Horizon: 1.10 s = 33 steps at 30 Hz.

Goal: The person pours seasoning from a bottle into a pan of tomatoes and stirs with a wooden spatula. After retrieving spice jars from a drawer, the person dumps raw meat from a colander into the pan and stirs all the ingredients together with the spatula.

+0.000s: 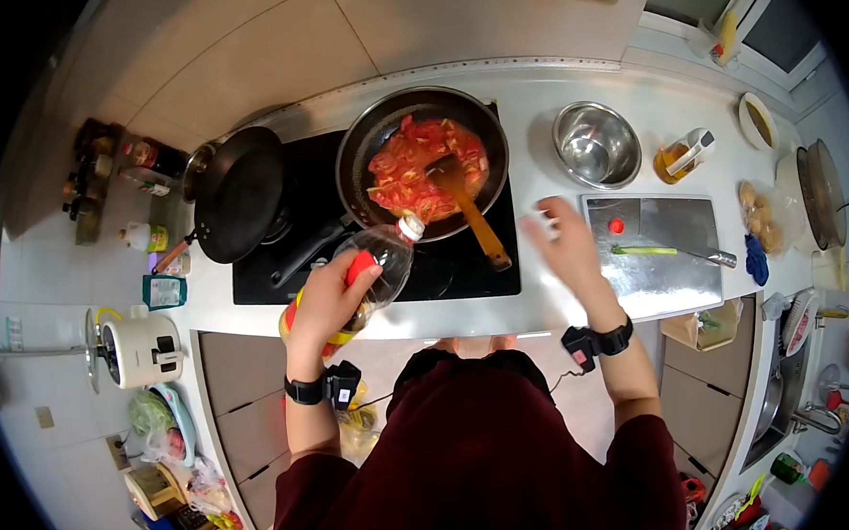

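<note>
My left hand (331, 303) is wrapped round a clear plastic bottle (393, 263) with a red and yellow label. The bottle leans with its neck by the near rim of a frying pan (351, 170). In the pan lie chopped, cooked tomatoes (413, 159) in red sauce, and a wooden spatula (472, 215) rests there with its handle over the rim. My right hand (565, 242) hovers beside the left edge of a cutting board (654, 282), its fingers blurred. A red cap (617, 225), a green onion stalk (651, 250) and a knife (703, 255) lie on the board.
A second dark pan (241, 193) stands left on the black hob (443, 276). Behind the board are a steel bowl (597, 144) and an oil jug (682, 159). Seasoning bottles (146, 238) and a white rice cooker (142, 351) are at left; a sink (772, 408) is at right.
</note>
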Tool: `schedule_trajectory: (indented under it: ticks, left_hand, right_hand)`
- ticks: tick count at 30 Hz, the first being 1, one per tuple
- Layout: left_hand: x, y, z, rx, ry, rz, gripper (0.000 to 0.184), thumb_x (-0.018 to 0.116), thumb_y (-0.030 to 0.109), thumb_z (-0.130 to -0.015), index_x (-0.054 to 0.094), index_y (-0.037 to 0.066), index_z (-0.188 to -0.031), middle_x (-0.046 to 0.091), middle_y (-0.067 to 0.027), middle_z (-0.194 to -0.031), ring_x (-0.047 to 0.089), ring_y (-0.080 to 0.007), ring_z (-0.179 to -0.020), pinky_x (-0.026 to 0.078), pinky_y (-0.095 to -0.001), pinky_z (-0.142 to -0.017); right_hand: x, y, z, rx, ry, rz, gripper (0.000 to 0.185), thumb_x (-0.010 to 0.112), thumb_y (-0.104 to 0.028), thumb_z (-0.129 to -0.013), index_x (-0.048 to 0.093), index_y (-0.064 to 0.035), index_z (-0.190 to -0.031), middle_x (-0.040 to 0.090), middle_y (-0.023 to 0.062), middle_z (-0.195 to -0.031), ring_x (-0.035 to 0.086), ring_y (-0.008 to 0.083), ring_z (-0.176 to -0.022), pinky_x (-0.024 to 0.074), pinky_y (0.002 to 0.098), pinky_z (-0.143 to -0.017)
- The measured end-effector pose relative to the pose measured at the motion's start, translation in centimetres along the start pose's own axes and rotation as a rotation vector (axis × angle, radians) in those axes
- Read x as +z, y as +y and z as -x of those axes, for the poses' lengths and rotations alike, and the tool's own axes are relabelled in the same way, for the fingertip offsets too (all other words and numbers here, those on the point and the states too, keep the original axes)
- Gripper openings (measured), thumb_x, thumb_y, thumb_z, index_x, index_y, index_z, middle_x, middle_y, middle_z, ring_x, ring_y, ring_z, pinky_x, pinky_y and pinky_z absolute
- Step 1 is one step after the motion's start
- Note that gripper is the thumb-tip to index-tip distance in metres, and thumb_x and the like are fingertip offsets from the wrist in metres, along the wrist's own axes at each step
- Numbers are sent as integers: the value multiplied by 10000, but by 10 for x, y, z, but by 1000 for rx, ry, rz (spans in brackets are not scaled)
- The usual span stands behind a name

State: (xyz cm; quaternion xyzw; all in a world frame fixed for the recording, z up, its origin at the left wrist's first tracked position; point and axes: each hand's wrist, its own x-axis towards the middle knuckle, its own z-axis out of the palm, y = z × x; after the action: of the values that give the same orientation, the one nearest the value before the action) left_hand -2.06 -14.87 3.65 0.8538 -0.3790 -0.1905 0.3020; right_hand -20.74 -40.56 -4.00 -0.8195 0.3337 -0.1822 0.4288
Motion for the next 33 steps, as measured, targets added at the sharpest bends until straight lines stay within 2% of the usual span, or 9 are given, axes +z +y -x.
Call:
schedule_trajectory:
  ticks: [1,2,8,11,20,23,25,28,33]
  left_hand:
    - [-2,-2,-4,28,16,-69,327,617,330,-875,587,4,-879,604,-218,-745,586,-382,-677,456,-387,-603]
    - [-5,-4,-8,33,20,-76,327,617,330,-875,587,4,-879,604,-218,-745,586,-382,-677,456,-387,-603]
    - [-29,-2,-25,63,46,-234,310,623,309,-869,597,2,-896,600,-238,-765,581,-422,-719,467,-396,-614]
    - [-40,-6,-33,60,66,-276,331,622,341,-861,602,11,-872,605,-235,-771,587,-416,-731,468,-421,-625]
    - [-48,-22,-65,120,53,-425,397,590,434,-854,631,44,-918,645,-200,-802,609,-397,-783,482,-459,-683]
    - [-50,-21,-69,131,57,-438,402,586,445,-854,631,54,-936,649,-195,-811,613,-394,-790,484,-461,-691]
    - [-50,-18,-74,128,36,-469,400,585,447,-854,632,59,-938,652,-191,-812,616,-391,-793,485,-462,-692]
    - [-49,-21,-81,138,19,-498,397,585,450,-853,634,65,-935,656,-183,-810,622,-384,-795,488,-463,-693]
    - [-45,-32,-89,194,22,-524,395,591,451,-847,633,66,-923,658,-174,-799,626,-378,-783,491,-465,-680]
  right_hand:
    - [18,-11,2,-212,-29,195,573,668,-482,-780,552,-6,-1075,566,173,-1015,564,335,-938,476,420,-786]
    - [32,-26,7,-223,-106,359,667,629,-529,-785,493,-5,-1175,532,189,-1059,551,364,-957,479,438,-796]
    - [72,-20,-3,-207,-181,698,551,634,-139,-764,436,-14,-1264,515,152,-1020,585,303,-894,528,369,-664]
    - [54,-12,-1,-332,-60,643,546,614,-58,-725,458,-12,-1247,525,133,-982,599,277,-830,527,360,-637]
    - [34,-5,12,-454,32,259,303,645,-95,-787,568,-46,-1076,589,110,-851,609,287,-678,501,359,-595]
    - [37,4,10,-242,-163,-77,196,585,-122,-864,576,-19,-1030,631,96,-768,596,220,-564,475,307,-523]
    - [28,-13,7,130,-418,-294,193,512,-151,-924,571,10,-1014,645,65,-725,526,128,-461,424,251,-453]
    - [28,-15,6,176,-513,-402,216,473,-169,-949,572,16,-997,635,29,-741,469,62,-445,384,215,-407]
    - [29,-21,2,211,-573,-472,222,465,-189,-959,575,3,-972,631,25,-757,458,56,-446,372,201,-389]
